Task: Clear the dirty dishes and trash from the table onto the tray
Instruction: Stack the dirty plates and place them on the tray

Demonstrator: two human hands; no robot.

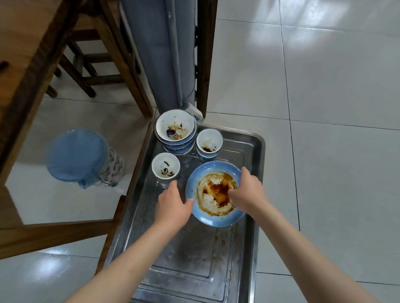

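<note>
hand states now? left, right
Left hand: open, thumb touching the blue plate rim.
Right hand: holding the plate's far rim.

A sauce-smeared blue plate (215,192) is lying slightly tilted on the steel tray (246,249), near a stack of blue-rimmed bowls (174,132) and two small soiled cups (209,141), possibly stacked.
</note>
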